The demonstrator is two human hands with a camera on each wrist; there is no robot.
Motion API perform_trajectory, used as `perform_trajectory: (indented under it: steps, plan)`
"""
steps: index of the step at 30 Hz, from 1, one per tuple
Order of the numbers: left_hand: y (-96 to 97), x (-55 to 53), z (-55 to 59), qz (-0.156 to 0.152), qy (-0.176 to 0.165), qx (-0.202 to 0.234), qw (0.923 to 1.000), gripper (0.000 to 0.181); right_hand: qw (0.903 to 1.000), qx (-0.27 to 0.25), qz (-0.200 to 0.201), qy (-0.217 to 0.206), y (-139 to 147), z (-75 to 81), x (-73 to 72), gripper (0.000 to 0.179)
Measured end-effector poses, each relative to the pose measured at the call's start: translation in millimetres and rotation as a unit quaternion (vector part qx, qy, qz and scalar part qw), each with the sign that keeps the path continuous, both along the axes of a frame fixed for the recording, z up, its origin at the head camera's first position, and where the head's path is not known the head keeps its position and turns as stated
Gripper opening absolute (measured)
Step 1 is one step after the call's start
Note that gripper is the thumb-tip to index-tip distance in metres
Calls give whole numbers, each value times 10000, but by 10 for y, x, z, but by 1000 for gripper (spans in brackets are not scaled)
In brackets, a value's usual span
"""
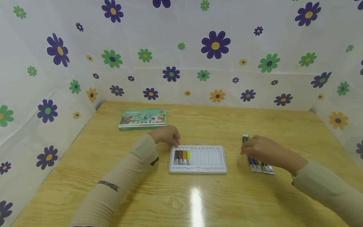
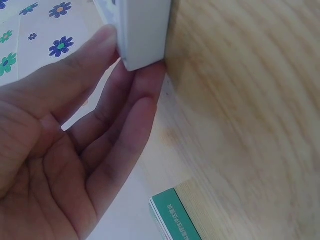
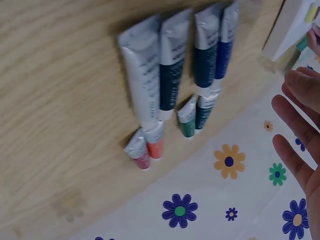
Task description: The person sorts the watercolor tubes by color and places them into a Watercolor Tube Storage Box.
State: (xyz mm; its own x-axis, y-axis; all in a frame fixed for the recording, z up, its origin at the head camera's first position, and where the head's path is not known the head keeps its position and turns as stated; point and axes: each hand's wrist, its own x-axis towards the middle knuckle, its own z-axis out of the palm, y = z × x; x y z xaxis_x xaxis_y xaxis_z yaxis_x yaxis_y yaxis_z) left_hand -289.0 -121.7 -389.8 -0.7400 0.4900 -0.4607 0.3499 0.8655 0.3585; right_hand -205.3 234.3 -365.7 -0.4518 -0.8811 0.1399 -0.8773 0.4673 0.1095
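Note:
A white plastic paint tray (image 1: 208,159) lies on the table with several paint tubes (image 1: 182,157), dark brown to yellow, in its left slots. At its far left corner my left hand (image 1: 168,135) pinches the edge, thumb on one face and fingers on the other. My right hand (image 1: 262,150) hovers over a group of loose tubes to the right of the tray, fingers relaxed and holding nothing. The right wrist view shows a white tube (image 3: 141,75), a dark green tube (image 3: 172,70), a blue tube (image 3: 224,52) and several smaller ones below them, lying in pairs.
A green illustrated paint box (image 1: 142,119) lies at the back left of the wooden table (image 1: 158,198). Flower-printed white cloth (image 1: 181,60) hangs behind the table and along both sides.

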Motion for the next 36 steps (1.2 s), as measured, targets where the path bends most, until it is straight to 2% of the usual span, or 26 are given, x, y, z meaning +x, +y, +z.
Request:
perform_trajectory:
  steps: [6,15,24,30,36]
  plan:
    - [-27,-3,-4,4,-43,146,9999,5,9994,253,-5,-241,115,-137,7,22]
    - [-34,5,-1,130,-141,196,9996,5,9988,285,214,-345,170,-231,-29,22]
    - [-30,4,2,-82,7,207,9998,5,9985,344,228,-370,133,-246,-52,20]
    - [-34,5,-6,-66,17,199,9998,5,9981,302,158,-522,79,-253,-50,21]
    - [-38,5,-1,-73,28,210,9997,5,9989,139,238,-370,57,-277,-33,24]
